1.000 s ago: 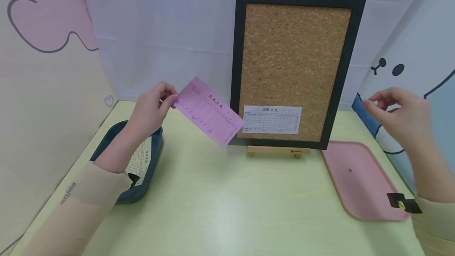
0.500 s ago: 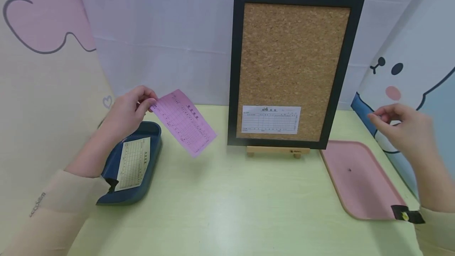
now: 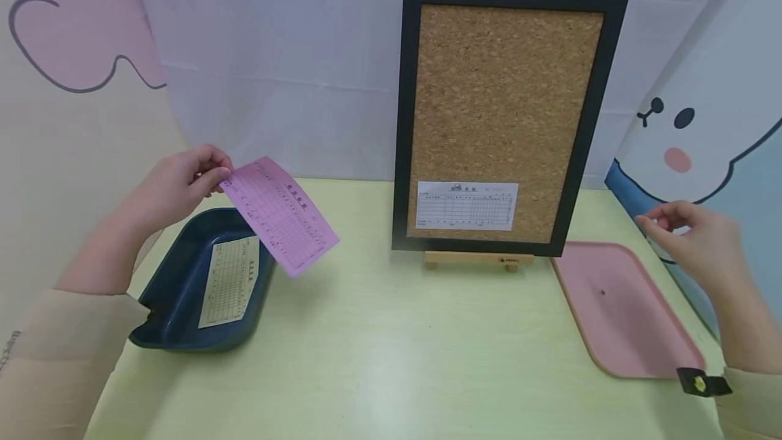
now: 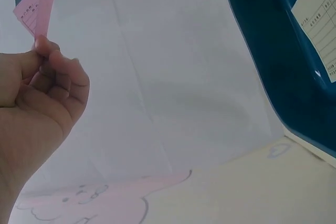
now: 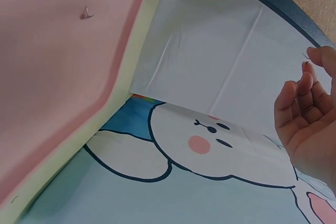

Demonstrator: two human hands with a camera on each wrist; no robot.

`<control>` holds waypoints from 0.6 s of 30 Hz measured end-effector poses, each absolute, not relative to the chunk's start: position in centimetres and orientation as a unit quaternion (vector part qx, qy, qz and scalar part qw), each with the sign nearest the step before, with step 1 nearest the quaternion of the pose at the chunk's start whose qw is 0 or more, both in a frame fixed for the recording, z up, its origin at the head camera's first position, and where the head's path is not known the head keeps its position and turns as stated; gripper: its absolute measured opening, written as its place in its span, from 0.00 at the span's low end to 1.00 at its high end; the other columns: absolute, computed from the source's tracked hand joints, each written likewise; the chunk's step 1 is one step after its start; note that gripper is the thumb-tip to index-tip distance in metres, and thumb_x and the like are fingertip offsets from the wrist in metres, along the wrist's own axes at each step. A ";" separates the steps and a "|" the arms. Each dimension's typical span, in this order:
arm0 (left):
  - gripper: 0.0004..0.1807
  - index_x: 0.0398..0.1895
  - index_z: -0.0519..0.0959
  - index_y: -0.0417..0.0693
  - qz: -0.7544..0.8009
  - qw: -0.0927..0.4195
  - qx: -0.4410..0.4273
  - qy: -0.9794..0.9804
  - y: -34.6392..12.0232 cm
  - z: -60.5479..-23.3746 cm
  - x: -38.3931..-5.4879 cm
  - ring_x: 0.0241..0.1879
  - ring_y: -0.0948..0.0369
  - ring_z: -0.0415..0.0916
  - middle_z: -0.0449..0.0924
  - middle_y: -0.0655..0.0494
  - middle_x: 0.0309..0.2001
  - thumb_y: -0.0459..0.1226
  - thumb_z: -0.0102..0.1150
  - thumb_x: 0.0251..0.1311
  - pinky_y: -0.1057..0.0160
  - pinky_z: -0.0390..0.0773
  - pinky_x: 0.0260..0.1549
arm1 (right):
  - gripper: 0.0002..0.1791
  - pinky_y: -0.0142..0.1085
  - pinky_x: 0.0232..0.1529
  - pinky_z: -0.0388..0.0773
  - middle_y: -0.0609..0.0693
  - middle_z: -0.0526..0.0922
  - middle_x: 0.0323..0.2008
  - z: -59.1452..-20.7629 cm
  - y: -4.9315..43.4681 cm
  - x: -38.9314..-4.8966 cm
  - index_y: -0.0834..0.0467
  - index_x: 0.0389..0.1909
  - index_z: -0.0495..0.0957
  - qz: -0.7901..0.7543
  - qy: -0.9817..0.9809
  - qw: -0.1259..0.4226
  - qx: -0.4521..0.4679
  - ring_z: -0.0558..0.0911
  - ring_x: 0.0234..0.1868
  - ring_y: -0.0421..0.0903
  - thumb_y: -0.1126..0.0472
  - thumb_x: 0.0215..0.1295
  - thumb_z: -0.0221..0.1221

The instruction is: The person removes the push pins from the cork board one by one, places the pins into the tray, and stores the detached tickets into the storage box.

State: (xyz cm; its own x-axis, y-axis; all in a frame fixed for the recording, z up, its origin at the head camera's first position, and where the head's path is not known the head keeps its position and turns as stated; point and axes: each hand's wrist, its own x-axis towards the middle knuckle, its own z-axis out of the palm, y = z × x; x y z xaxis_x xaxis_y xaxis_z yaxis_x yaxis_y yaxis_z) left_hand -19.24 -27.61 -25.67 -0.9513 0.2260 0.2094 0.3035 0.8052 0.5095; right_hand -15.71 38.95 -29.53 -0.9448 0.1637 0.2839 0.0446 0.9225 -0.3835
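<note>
The fingers of the left hand [image 3: 176, 187] pinched a pink slip [image 3: 280, 217] by its corner, thumb against forefinger. The slip hung tilted above the surface [image 3: 379, 358], printed with a grid and lettering, and in the head view it overlapped the far right edge of a dark blue tray [image 3: 183, 343]. In that tray, toward its right side, lay a pale yellow slip [image 3: 229, 282], also printed.

On the right hand [image 3: 696, 233], thumb and forefinger pinched a small pointed thing [image 5: 305, 55], too small to make out fully. This hand was raised above the far right of a pink tray [image 3: 635, 338], in which lay a small tack [image 3: 603, 292].

Between the hands and farther back, a black-framed corkboard [image 3: 507, 100] leaned on a wooden stand [image 3: 479, 259]. A white printed slip [image 3: 467, 206] was flat against the cork, low and to the left. Behind hung a pale cloth [image 3: 275, 32]; on the right, a cartoon face [image 3: 687, 141].
</note>
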 end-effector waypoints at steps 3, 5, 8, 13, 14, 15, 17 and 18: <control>0.08 0.44 0.72 0.40 -0.272 0.051 -0.144 -0.950 -28.6 -25.8 -19.5 0.31 0.54 0.67 0.72 0.46 0.32 0.36 0.47 0.69 0.69 0.68 0.25 | 0.20 0.25 0.24 0.60 0.57 0.75 0.31 -30.0 39.5 -15.6 0.63 0.38 0.74 0.194 -0.968 0.148 -0.054 0.64 0.30 0.40 0.48 0.64 0.57; 0.08 0.43 0.72 0.39 -0.268 0.036 -0.145 -0.952 -29.3 -25.9 -19.7 0.31 0.54 0.67 0.72 0.47 0.32 0.36 0.47 0.69 0.69 0.68 0.25 | 0.20 0.26 0.25 0.60 0.57 0.75 0.31 -30.4 39.8 -15.6 0.63 0.37 0.74 0.195 -0.969 0.143 -0.055 0.64 0.29 0.38 0.47 0.64 0.57; 0.07 0.43 0.71 0.39 -0.259 0.008 -0.145 -0.955 -30.3 -26.1 -19.9 0.32 0.54 0.68 0.72 0.47 0.32 0.34 0.47 0.69 0.69 0.69 0.26 | 0.21 0.28 0.26 0.60 0.57 0.76 0.32 -30.9 40.3 -15.5 0.62 0.37 0.74 0.194 -0.970 0.132 -0.058 0.64 0.28 0.37 0.46 0.64 0.57; 0.04 0.41 0.69 0.39 -0.245 -0.045 -0.140 -0.958 -31.4 -26.2 -20.2 0.32 0.55 0.69 0.72 0.48 0.33 0.32 0.47 0.68 0.67 0.70 0.26 | 0.22 0.29 0.24 0.63 0.58 0.76 0.32 -32.0 41.3 -15.4 0.63 0.37 0.74 0.195 -0.974 0.101 -0.058 0.66 0.25 0.35 0.45 0.64 0.57; 0.04 0.41 0.69 0.39 -0.241 -0.054 -0.141 -0.959 -31.6 -26.2 -20.3 0.32 0.56 0.69 0.72 0.48 0.32 0.32 0.47 0.68 0.67 0.69 0.25 | 0.22 0.29 0.23 0.64 0.57 0.76 0.32 -32.3 41.5 -15.4 0.63 0.37 0.74 0.196 -0.975 0.093 -0.056 0.66 0.24 0.35 0.45 0.64 0.56; 0.04 0.41 0.69 0.39 -0.233 -0.061 -0.144 -0.960 -31.7 -26.3 -20.5 0.31 0.57 0.68 0.72 0.49 0.31 0.32 0.47 0.69 0.67 0.68 0.25 | 0.21 0.30 0.22 0.65 0.57 0.76 0.32 -32.5 41.7 -15.5 0.63 0.38 0.74 0.197 -0.975 0.086 -0.054 0.67 0.23 0.34 0.45 0.65 0.56; 0.04 0.42 0.68 0.40 -0.215 -0.075 -0.149 -0.962 -32.0 -26.4 -20.7 0.30 0.58 0.68 0.72 0.51 0.30 0.32 0.47 0.69 0.67 0.67 0.24 | 0.21 0.30 0.21 0.68 0.56 0.76 0.31 -32.9 42.0 -15.5 0.63 0.38 0.74 0.201 -0.976 0.074 -0.045 0.69 0.21 0.35 0.46 0.65 0.56; 0.04 0.42 0.68 0.40 -0.205 -0.081 -0.151 -0.964 -32.2 -26.5 -20.8 0.30 0.59 0.68 0.71 0.52 0.29 0.32 0.46 0.69 0.66 0.66 0.23 | 0.22 0.30 0.20 0.70 0.56 0.76 0.31 -33.1 42.1 -15.5 0.63 0.39 0.74 0.205 -0.976 0.067 -0.043 0.70 0.21 0.35 0.46 0.65 0.55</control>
State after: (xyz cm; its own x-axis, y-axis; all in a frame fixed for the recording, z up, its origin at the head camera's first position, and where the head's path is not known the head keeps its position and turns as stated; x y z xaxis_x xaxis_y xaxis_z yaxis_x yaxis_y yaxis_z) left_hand -20.81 -32.18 -26.51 -0.9413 0.3244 -0.0935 0.2583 0.8705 0.4190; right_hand -15.54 42.12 -33.10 -0.9872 0.1117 0.1136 0.0565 0.9123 -0.4056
